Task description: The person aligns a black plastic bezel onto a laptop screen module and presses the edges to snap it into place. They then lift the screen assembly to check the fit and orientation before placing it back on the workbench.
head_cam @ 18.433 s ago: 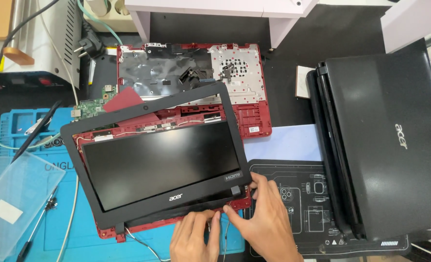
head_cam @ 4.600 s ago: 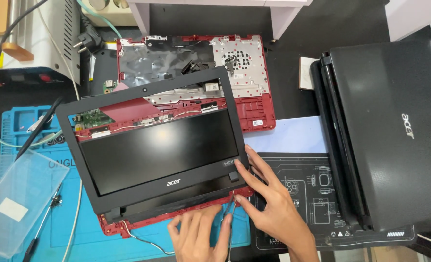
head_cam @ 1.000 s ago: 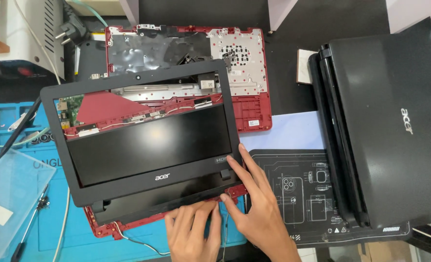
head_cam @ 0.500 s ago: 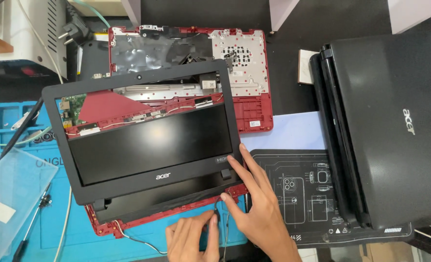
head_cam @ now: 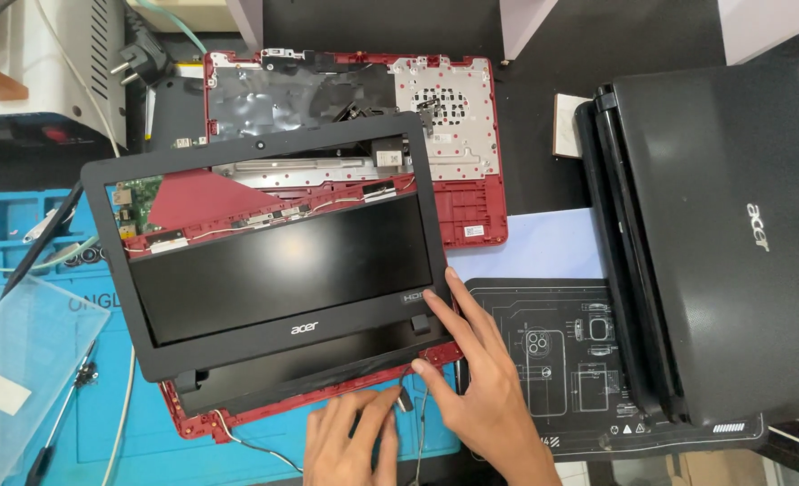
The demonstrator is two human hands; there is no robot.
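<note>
Fingers of the right hand (head_cam: 485, 387) spread flat, released, on the near-right corner of the black screen bezel (head_cam: 264, 261); the left hand (head_cam: 350, 441), loosely curled, touches a thin cable (head_cam: 399, 396) beside it. The bezel lies skewed over the red laptop lid (head_cam: 237, 418) on a blue mat (head_cam: 21, 270); a black laptop (head_cam: 723, 243) sits right.

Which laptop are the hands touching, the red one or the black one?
The red laptop, opened up with its black screen frame loose. The black laptop sits shut at the right, untouched.
</note>
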